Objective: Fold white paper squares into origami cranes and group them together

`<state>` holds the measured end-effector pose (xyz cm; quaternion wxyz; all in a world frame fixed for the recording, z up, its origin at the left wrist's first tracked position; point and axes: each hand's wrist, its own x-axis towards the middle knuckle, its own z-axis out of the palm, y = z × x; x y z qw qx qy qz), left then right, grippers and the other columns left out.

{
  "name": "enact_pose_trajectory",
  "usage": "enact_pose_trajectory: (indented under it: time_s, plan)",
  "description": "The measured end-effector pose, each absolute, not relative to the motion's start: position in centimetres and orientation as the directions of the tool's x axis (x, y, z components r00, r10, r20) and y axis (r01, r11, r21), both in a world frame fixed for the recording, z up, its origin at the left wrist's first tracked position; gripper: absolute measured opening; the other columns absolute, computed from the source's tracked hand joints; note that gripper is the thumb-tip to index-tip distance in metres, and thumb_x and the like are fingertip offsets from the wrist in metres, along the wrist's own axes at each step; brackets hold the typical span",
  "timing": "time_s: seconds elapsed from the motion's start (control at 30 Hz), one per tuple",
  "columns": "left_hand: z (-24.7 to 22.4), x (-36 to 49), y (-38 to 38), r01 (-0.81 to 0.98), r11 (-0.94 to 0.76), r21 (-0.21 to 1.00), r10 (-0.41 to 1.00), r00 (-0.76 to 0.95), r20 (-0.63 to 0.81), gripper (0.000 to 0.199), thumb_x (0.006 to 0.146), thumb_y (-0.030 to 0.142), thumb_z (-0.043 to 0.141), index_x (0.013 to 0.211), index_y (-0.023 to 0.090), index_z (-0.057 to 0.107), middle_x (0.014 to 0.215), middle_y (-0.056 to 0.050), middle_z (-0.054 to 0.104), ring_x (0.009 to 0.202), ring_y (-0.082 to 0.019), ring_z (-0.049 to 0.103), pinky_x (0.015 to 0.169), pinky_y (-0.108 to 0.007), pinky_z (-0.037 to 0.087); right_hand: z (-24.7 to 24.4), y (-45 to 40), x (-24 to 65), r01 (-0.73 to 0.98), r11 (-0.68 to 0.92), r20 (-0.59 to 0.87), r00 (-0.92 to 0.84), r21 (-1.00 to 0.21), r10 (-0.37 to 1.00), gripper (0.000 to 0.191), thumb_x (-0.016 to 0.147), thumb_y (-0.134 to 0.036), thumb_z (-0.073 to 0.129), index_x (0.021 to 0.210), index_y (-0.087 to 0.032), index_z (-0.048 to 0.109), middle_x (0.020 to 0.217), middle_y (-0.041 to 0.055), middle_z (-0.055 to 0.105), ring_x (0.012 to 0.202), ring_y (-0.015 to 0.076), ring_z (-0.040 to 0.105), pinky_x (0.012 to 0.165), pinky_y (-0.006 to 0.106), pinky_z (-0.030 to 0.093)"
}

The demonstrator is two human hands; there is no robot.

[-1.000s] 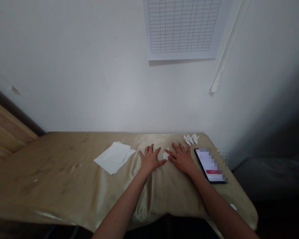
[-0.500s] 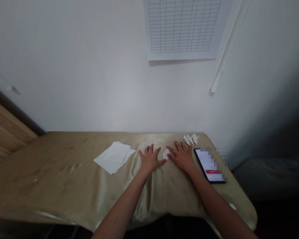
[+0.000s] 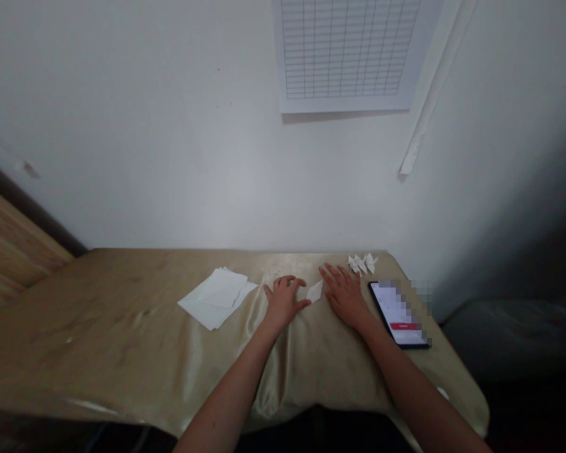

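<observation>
A small folded piece of white paper (image 3: 314, 292) lies on the gold cloth of the table (image 3: 136, 352), between my two hands. My left hand (image 3: 285, 302) is just left of it, fingers bent and apart, the thumb near its lower left corner. On the other side, my right hand (image 3: 346, 294) rests with fingers stretched out, its fingertips close to the paper's right tip; whether they touch it I cannot tell. Neither hand holds anything.
White paper sheets (image 3: 213, 299) lie in a loose stack at the left. Several small folded paper pieces (image 3: 362, 263) sit at the back right, near a phone (image 3: 399, 314). A wall with a gridded sheet (image 3: 344, 56) rises behind the table.
The folded paper now shows more fully, as a slanted shape. My right fingers have drawn together and come off its right side, and my left fingers have curled slightly.
</observation>
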<state>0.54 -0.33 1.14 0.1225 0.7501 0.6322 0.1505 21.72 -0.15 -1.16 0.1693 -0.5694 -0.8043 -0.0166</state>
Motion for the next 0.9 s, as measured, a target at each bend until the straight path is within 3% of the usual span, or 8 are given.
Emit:
enact_pose_trajectory:
  time_s: [0.13,0.23,0.4,0.57,0.77,0.9]
  plan:
    - [1.0,0.1,-0.2,0.897,-0.233,0.375,0.972,0.205,0.114,0.021,0.087,0.037,0.072,0.108,0.042,0.073,0.146,0.001,0.053,0.140,-0.030,0.038,0.116,-0.069,0.018,-0.4,-0.7,21.9,0.836,0.491,0.252,-0.434,-0.245,0.865,0.060,0.097,-0.014,0.037,0.150,-0.042,0.041,0.157,0.0002,0.046,0.149,0.0274,0.032,0.117,0.075,-0.001]
    - [0.9,-0.2,-0.1,0.903,-0.247,0.352,0.969,0.221,0.113,0.021,0.089,0.036,0.069,0.108,0.044,0.075,0.145,0.001,0.054,0.140,-0.030,0.037,0.117,-0.068,0.017,-0.3,-0.9,21.9,0.807,0.518,0.238,-0.464,-0.284,0.853,0.046,0.099,-0.020,0.042,0.138,-0.039,0.058,0.142,0.0021,0.061,0.142,0.0265,0.043,0.117,0.074,-0.003]
    - [0.7,-0.5,-0.2,0.901,-0.269,0.340,0.962,0.237,0.135,0.025,0.090,0.044,0.068,0.115,0.045,0.074,0.143,-0.002,0.056,0.139,-0.031,0.037,0.117,-0.067,0.015,-0.5,-1.0,21.8,0.818,0.494,0.274,-0.422,-0.295,0.864,0.030,0.098,-0.027,0.052,0.119,-0.036,0.071,0.128,0.0023,0.070,0.136,0.0275,0.048,0.119,0.072,0.000]
    - [0.5,-0.4,0.0,0.867,-0.334,0.370,0.942,0.315,0.114,0.036,0.083,0.051,0.075,0.117,0.042,0.072,0.144,-0.001,0.058,0.138,-0.031,0.039,0.118,-0.065,0.016,-0.4,-1.0,21.7,0.811,0.498,0.322,-0.404,-0.308,0.856,0.021,0.095,-0.029,0.060,0.108,-0.034,0.076,0.116,0.0022,0.073,0.131,0.0278,0.049,0.121,0.068,-0.001]
    - [0.3,-0.1,0.3,0.828,-0.376,0.417,0.926,0.349,0.144,0.019,0.087,0.040,0.072,0.104,0.034,0.078,0.122,-0.001,0.073,0.123,-0.026,0.054,0.117,-0.057,0.023,-0.4,-1.2,21.4,0.802,0.507,0.362,-0.393,-0.314,0.846,0.016,0.094,-0.028,0.062,0.102,-0.031,0.076,0.109,0.0012,0.073,0.128,0.0266,0.051,0.121,0.065,0.000]
    - [0.1,-0.1,0.3,0.801,-0.413,0.432,0.911,0.359,0.205,0.013,0.088,0.037,0.072,0.098,0.032,0.078,0.114,0.001,0.075,0.118,-0.025,0.057,0.117,-0.058,0.022,-0.3,-1.2,21.1,0.802,0.524,0.386,-0.404,-0.286,0.829,0.014,0.094,-0.029,0.064,0.098,-0.032,0.076,0.106,-0.0004,0.074,0.125,0.0257,0.053,0.122,0.064,0.000]
